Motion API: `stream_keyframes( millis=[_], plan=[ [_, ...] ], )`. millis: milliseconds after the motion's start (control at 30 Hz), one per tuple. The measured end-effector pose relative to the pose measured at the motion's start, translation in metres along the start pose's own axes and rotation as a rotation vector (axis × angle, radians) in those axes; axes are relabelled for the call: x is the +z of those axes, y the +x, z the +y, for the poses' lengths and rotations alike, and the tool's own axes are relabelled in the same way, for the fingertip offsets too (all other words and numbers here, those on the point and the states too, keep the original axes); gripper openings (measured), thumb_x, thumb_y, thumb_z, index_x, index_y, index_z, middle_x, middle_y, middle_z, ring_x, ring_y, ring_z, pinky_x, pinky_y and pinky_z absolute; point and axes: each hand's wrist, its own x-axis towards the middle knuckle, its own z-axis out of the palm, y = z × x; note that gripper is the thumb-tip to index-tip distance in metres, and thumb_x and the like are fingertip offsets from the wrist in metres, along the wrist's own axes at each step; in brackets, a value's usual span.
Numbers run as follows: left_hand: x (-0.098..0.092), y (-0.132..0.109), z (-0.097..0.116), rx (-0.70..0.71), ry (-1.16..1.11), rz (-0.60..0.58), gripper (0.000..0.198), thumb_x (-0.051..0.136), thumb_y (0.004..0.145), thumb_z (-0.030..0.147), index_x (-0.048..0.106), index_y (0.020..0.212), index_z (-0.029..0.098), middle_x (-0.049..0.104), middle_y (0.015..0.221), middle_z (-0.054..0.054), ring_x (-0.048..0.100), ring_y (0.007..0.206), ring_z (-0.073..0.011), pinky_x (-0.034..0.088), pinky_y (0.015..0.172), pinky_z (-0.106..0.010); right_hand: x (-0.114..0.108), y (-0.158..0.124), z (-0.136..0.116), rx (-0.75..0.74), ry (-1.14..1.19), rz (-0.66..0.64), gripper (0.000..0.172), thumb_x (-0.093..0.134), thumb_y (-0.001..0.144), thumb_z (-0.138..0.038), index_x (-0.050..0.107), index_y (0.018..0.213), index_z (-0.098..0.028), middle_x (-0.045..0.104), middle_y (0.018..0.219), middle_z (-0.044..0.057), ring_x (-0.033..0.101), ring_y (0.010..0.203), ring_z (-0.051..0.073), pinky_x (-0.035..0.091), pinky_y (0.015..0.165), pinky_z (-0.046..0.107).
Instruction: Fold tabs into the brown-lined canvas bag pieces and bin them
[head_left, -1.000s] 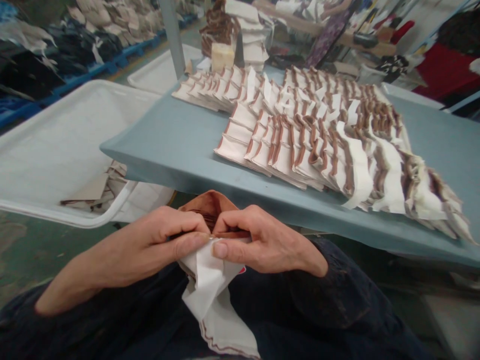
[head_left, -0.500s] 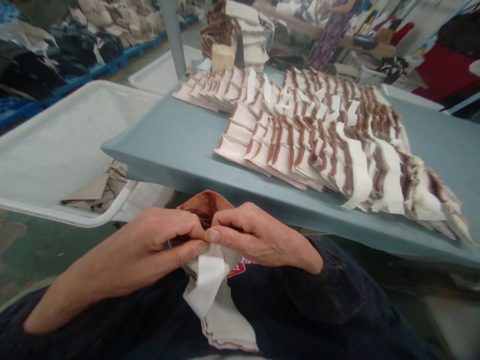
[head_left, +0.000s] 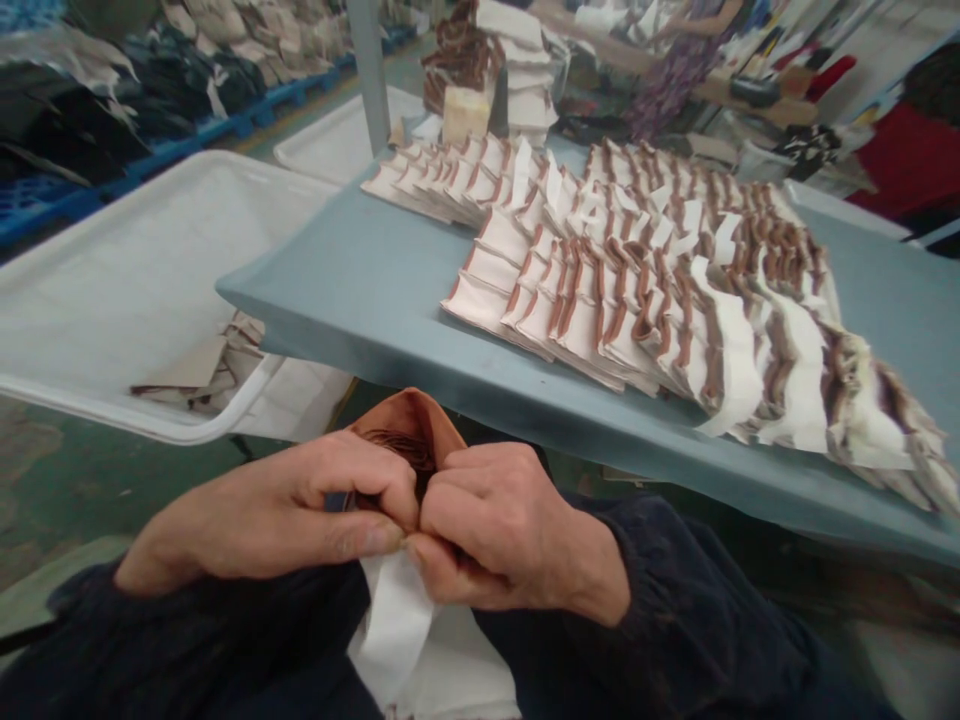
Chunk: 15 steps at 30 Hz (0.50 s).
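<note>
My left hand [head_left: 300,515] and my right hand [head_left: 495,525] meet low in the middle, both closed in a pinch on one cloth piece [head_left: 409,425]. Its brown part sticks up behind my knuckles and its white part [head_left: 394,625] hangs down between my wrists over my dark lap. My thumbs press together at the seam where the brown and white meet. Just beyond my hands, rows of similar white-and-brown cloth pieces [head_left: 637,280] lie overlapped on the grey-blue table [head_left: 360,290].
A white tub [head_left: 112,290] with a few scraps stands at the left, below the table's corner. A stack of folded pieces [head_left: 517,75] and a grey post [head_left: 371,65] stand at the table's far edge. Another person stands far behind. Dark cloth piles lie at upper left.
My hands have closed tighter together and shifted slightly down and right on the cloth. The right hand has rolled over, hiding its thumb, and less of the white part shows.
</note>
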Motion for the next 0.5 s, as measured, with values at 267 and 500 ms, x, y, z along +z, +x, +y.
stream_keyframes(
  millis=[267, 500],
  plan=[
    [0.001, 0.002, -0.016, 0.047, -0.095, 0.073, 0.038, 0.076, 0.106, 0.050, 0.076, 0.081, 0.021, 0.066, 0.072, 0.001, 0.059, 0.069, -0.0167, 0.046, 0.064, -0.023, 0.002, -0.015, 0.026, 0.010, 0.047, -0.051, 0.043, 0.050, 0.123, -0.048, 0.061, 0.088, -0.024, 0.063, 0.071, 0.000, 0.056, 0.064, 0.016, 0.045, 0.068, 0.032],
    [0.007, -0.001, -0.004, 0.013, -0.044, 0.083, 0.044, 0.069, 0.106, 0.055, 0.071, 0.080, 0.020, 0.063, 0.071, 0.001, 0.054, 0.065, -0.0160, 0.041, 0.061, -0.024, -0.019, -0.009, 0.008, 0.045, 0.123, -0.115, 0.031, 0.049, 0.122, -0.034, 0.066, 0.099, -0.022, 0.072, 0.080, 0.003, 0.063, 0.071, 0.016, 0.047, 0.069, 0.029]
  ],
)
